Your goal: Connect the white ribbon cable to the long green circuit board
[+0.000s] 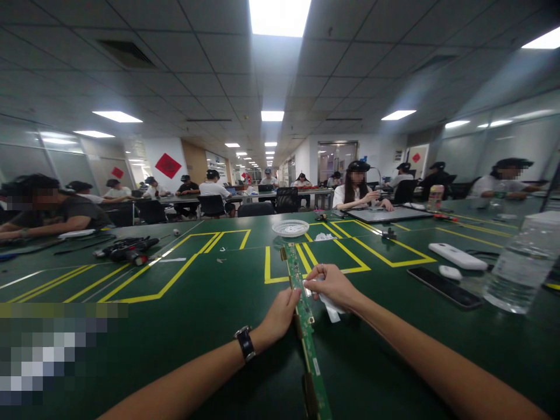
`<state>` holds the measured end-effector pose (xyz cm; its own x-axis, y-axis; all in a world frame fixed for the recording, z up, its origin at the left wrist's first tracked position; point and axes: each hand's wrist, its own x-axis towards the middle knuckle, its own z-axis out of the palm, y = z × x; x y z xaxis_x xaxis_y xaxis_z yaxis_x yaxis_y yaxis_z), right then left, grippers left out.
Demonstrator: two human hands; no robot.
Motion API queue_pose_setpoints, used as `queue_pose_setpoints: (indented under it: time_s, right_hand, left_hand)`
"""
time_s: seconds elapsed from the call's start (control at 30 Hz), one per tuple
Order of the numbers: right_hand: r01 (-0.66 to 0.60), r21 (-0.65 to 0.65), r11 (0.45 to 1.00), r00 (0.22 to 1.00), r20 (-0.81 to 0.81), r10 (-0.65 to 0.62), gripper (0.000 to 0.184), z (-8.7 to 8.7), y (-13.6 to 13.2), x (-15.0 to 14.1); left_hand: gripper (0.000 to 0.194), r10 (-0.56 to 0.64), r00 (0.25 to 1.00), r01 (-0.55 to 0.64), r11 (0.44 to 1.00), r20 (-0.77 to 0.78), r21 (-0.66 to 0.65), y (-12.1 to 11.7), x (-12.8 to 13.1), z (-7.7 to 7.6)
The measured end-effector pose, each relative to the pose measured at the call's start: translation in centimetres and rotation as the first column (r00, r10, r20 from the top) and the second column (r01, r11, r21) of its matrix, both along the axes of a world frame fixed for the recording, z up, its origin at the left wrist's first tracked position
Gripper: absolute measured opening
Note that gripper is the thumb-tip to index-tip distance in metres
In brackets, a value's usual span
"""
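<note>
Green table, yellow tape, and a long board held in midair

Across the green table [196, 326], rectangles are marked out in yellow tape [268, 265]. Over its near side, a long board [311, 350] is held pointing away, its near end cut off by the lower edge of the view. It is gripped by the left hand [279, 314], thumb laid over the face, the other fingers mostly hidden. By the right hand [335, 286], a pale sliver [308, 289] seems to be pinched between thumb and forefinger at the board's right edge. Below that hand, a white strip [331, 309] is seen; whether it is held or lying loose cannot be told.

Since only one side is firmly gripped, the board could be twisted or bent if the sliver were pulled hard. Small parts could be scraped by a fingernail, and the sliver could be torn or dropped among the white scraps [324, 237].

Narrow, stiff and green, the board is dotted with small parts and edged with brownish, blocky pieces. The strip looks thin, limp and creased. Beyond, a shallow round basket [280, 233] is pierced like lattice; to the right, a smooth black phone [444, 287] is set near a clear, ribbed bottle [520, 274].
</note>
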<state>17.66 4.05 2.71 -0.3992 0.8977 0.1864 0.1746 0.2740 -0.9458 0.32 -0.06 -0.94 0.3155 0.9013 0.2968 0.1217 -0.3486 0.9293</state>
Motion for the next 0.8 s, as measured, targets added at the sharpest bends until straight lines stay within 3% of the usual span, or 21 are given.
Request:
queue_pose_setpoints:
  time_s: [0.33, 0.53, 0.6, 0.67, 0.8]
  right_hand:
    - [0.016, 0.038, 0.999, 1.0, -0.015, -0.016, 0.028, -0.1, 0.4, -0.4]
    - [-0.093, -0.13, 0.987, 0.994, -0.065, 0.085, 0.038, 0.1, 0.8, 0.5]
    - [-0.103, -0.165, 0.981, 0.994, -0.047, 0.096, 0.043, 0.2, 1.1, 1.1]
    - [-0.071, -0.16, 0.985, 0.997, -0.027, 0.068, 0.036, 0.3, 1.7, 1.8]
    - [0.093, -0.134, 0.987, 0.995, 0.037, -0.088, 0.019, 0.1, 3.9, 4.1]
  left_hand:
    - [0.051, -0.015, 0.995, 0.025, 0.995, 0.099, -0.097, -0.2, 0.0, 0.7]
    - [0.056, -0.014, 0.991, 0.032, 0.99, 0.132, -0.139, 0.1, 0.1, 0.4]
    - [0.058, 0.059, 0.991, -0.042, 0.989, 0.119, -0.142, 0.4, -0.1, -0.1]
    - [0.055, 0.19, 0.973, -0.172, 0.975, 0.128, -0.143, 0.8, -0.3, -0.4]
    - [0.052, 0.374, 0.915, -0.341, 0.917, 0.149, -0.208, 1.1, -0.6, -0.5]
